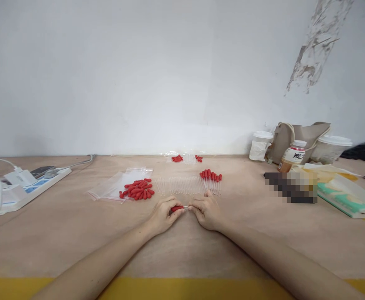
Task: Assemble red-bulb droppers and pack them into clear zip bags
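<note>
Between thumb and fingers, my left hand (165, 213) grips a red rubber dropper bulb (177, 208). My right hand (206, 210) pinches a thin clear glass tube (185, 206), most of it hidden by the fingers. The tube's end meets the bulb's mouth; how far in it sits I cannot tell. Beyond the hands lies a row of clear glass tubes (182, 185). To its left is a heap of loose red bulbs (138, 190), partly on clear plastic bags (110, 185). Several droppers with red bulbs fitted (211, 176) lie at the row's right end.
A power strip (41, 187) with chargers and cables is at the left. By the wall sit bagged red bulbs (177, 158). On the right are a bottle (291, 156), lidded cups (261, 146), a beige bag (304, 135), a blurred dark object (290, 188) and a green-and-white packet (346, 196).
</note>
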{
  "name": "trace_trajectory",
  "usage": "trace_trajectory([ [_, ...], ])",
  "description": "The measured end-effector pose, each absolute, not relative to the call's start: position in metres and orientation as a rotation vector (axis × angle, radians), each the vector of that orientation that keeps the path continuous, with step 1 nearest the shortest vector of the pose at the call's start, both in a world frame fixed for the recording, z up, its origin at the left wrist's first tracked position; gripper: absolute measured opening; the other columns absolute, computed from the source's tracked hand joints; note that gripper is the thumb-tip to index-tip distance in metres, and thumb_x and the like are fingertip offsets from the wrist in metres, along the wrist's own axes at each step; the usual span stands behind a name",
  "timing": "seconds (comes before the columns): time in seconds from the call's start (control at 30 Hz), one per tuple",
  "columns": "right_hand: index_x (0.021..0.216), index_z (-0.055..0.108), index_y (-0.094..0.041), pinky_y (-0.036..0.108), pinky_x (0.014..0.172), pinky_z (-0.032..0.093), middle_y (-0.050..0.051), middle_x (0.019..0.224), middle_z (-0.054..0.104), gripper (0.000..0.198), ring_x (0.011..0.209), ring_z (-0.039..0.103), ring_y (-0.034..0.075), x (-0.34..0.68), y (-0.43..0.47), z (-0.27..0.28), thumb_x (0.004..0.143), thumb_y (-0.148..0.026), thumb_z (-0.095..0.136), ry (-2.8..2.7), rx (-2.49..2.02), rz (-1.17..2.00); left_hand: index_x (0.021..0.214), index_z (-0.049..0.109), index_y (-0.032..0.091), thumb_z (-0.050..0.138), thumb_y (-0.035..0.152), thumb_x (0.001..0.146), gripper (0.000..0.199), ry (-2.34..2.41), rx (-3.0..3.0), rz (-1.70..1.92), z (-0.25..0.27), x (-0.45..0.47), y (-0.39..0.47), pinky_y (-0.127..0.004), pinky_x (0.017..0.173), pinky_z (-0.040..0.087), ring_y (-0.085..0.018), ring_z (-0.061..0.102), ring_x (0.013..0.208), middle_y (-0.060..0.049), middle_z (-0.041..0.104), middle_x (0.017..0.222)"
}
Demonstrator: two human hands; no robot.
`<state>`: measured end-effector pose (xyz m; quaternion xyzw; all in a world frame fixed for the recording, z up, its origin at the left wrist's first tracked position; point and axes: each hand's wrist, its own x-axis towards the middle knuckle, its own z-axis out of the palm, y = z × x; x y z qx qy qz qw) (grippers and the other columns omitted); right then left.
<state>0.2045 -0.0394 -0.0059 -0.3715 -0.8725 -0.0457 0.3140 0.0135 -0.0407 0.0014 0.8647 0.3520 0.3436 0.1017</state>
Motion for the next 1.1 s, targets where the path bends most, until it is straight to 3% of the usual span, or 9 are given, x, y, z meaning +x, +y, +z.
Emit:
trace_trajectory([
  [0.2, 0.077, 0.059, -0.020, 0.027, 0.065, 0.026, -0.001, 0.069, 0.060, 0.025, 0.062, 0.050, 0.010, 0.203, -0.039, -0.001, 0.087, -0.024, 0.037, -2.339, -0.970, -0.056, 0.079, 0.061, 0.016, 0.048, 0.025, 0.082, 0.015, 1.003, 2.545, 1.021, 0.004, 0.012, -0.037, -0.024, 0.062, 0.040, -0.014, 0.052, 0.066, -0.003, 0.058, 0.074],
  [0.33, 0.084, 0.061, -0.020, 0.029, 0.068, 0.026, 0.003, 0.077, 0.060, 0.024, 0.072, 0.049, 0.013, 0.207, -0.038, 0.010, 0.087, -0.024, 0.038, -2.403, -0.937, -0.242, 0.082, 0.061, 0.018, 0.048, 0.028, 0.083, 0.017, 1.030, 2.573, 1.038, 0.010, 0.008, -0.035, -0.026, 0.066, 0.041, -0.015, 0.053, 0.070, -0.003, 0.059, 0.075],
  [0.4, 0.082, 0.063, -0.020, 0.032, 0.071, 0.025, 0.005, 0.078, 0.060, 0.022, 0.076, 0.048, 0.015, 0.213, -0.036, 0.015, 0.085, -0.024, 0.040, -2.410, -0.946, -0.361, 0.093, 0.060, 0.020, 0.049, 0.029, 0.083, 0.017, 1.053, 2.574, 1.068, 0.012, 0.005, -0.036, -0.028, 0.072, 0.041, -0.017, 0.053, 0.077, -0.004, 0.059, 0.084],
  [0.53, 0.082, 0.064, -0.020, 0.034, 0.075, 0.026, 0.006, 0.083, 0.063, 0.025, 0.082, 0.050, 0.018, 0.241, -0.019, 0.019, 0.084, -0.027, 0.040, -2.097, -1.293, -0.352, 0.119, 0.042, 0.022, 0.054, 0.027, 0.079, 0.042, 1.173, 2.532, 1.147, 0.008, -0.003, -0.035, -0.031, 0.078, 0.041, -0.018, 0.050, 0.088, -0.006, 0.051, 0.104],
  [0.73, 0.097, 0.063, -0.020, 0.037, 0.074, 0.033, 0.011, 0.089, 0.065, 0.037, 0.085, 0.057, 0.026, 0.299, 0.023, 0.004, 0.078, -0.042, 0.041, -1.459, -2.016, 0.019, 0.099, 0.056, 0.021, 0.050, 0.025, 0.079, 0.021, 1.173, 2.572, 0.955, 0.003, -0.005, -0.030, -0.026, 0.065, 0.042, -0.014, 0.050, 0.071, -0.003, 0.051, 0.089],
  [0.93, 0.096, 0.064, -0.024, 0.042, 0.080, 0.034, 0.008, 0.097, 0.064, 0.031, 0.094, 0.055, 0.029, 0.307, 0.032, -0.008, 0.074, -0.036, 0.046, -1.480, -2.122, 0.169, 0.089, 0.059, 0.021, 0.049, 0.024, 0.080, 0.014, 1.160, 2.606, 0.904, 0.005, -0.003, -0.030, -0.026, 0.066, 0.042, -0.015, 0.051, 0.073, -0.003, 0.052, 0.087],
  [1.1, 0.096, 0.063, -0.025, 0.041, 0.077, 0.036, 0.007, 0.098, 0.064, 0.033, 0.095, 0.055, 0.030, 0.306, 0.032, -0.010, 0.073, -0.041, 0.045, -1.522, -2.131, 0.195, 0.088, 0.059, 0.020, 0.049, 0.022, 0.081, 0.013, 1.146, 2.616, 0.889, 0.005, -0.003, -0.029, -0.027, 0.070, 0.041, -0.017, 0.052, 0.079, -0.003, 0.053, 0.087],
])
